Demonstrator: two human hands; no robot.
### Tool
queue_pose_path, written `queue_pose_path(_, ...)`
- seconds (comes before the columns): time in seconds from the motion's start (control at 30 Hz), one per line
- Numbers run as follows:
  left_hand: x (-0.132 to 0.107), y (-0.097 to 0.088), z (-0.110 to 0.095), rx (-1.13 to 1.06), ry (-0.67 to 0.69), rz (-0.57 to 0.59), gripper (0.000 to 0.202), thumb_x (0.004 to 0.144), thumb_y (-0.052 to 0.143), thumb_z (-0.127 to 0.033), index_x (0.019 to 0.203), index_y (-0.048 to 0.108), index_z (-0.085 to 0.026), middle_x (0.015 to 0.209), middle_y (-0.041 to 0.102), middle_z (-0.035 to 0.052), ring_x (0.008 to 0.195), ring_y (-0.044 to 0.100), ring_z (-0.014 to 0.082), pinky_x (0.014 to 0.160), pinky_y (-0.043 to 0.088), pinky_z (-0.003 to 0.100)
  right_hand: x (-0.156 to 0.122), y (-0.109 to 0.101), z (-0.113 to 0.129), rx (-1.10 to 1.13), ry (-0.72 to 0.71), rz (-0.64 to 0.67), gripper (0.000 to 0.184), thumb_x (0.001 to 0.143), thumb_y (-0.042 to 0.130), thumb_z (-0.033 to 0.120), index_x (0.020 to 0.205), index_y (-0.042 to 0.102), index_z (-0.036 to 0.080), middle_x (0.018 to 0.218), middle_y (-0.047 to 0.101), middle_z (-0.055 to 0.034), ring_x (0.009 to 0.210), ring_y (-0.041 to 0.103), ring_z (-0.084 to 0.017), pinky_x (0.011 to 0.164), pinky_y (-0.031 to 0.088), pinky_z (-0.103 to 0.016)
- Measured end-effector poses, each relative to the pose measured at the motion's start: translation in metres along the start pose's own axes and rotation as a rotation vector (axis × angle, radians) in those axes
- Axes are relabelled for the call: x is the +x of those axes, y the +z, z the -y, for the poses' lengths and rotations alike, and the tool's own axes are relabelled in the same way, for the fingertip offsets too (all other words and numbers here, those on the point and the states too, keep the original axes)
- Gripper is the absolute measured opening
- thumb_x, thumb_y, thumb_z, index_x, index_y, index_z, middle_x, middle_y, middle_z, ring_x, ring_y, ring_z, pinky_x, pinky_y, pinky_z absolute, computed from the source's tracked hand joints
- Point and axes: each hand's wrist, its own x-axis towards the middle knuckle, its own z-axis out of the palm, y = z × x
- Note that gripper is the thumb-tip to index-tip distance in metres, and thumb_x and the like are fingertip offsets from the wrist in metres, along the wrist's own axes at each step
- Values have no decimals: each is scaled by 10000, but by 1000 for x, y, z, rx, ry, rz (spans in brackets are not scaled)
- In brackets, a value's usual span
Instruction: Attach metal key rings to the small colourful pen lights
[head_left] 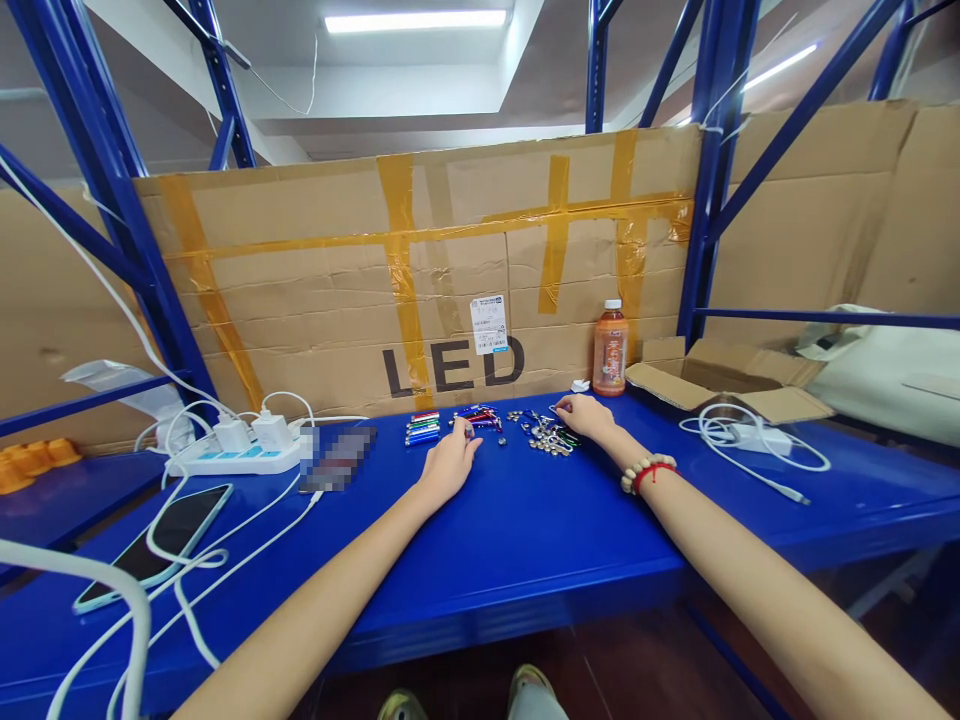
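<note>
A heap of silvery clasps (553, 437) and a row of coloured tubes (423, 428) are laid on the blue desk (517, 540) near the centre of the frame
The left hand (448, 465) is placed just left of centre, its fingers curled at a loose cluster of red and blue pieces (489, 418); whether anything is grasped cannot be told. The right hand (587, 417) is set with fingertips bunched at the heap's upper right edge, and its grip cannot be made out either. Beyond it an orange bottle (610, 352) is stood; an open cardboard box (667, 385) is seen at the right, a power strip (240, 460) and a phone (161, 540) at the left of the frame
</note>
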Motion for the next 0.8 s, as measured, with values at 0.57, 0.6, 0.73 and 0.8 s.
queue_pose_path(0.57,0,-1,-3,14,-26,33,158,884,315,-338,953,341,-198,851,584,27,776,574,158,614,382,235,-3,-9,-3,-36,92,54,179,727,565,335,812,689,238,855,637,-44,885,546,-212,798,364,-363)
queue_pose_path(0.6,0,-1,-3,15,-28,36,160,884,314,-339,954,343,-198,850,584,26,778,573,160,621,384,237,-3,-10,-3,-16,105,70,168,718,572,328,796,690,237,851,639,-42,868,555,-207,785,372,-354)
queue_pose_path(0.73,0,-1,-3,9,-26,39,157,884,315,-332,952,349,-195,852,586,26,785,572,162,633,384,236,-4,-11,-1,4,166,90,171,672,602,349,754,686,226,838,638,-46,834,572,-204,729,404,-322)
queue_pose_path(0.8,-1,-1,-3,1,-19,35,147,885,315,-326,947,346,-197,861,588,26,780,572,159,631,383,236,-6,-12,1,-20,180,73,196,663,605,363,762,688,216,838,637,-54,825,576,-208,715,411,-315)
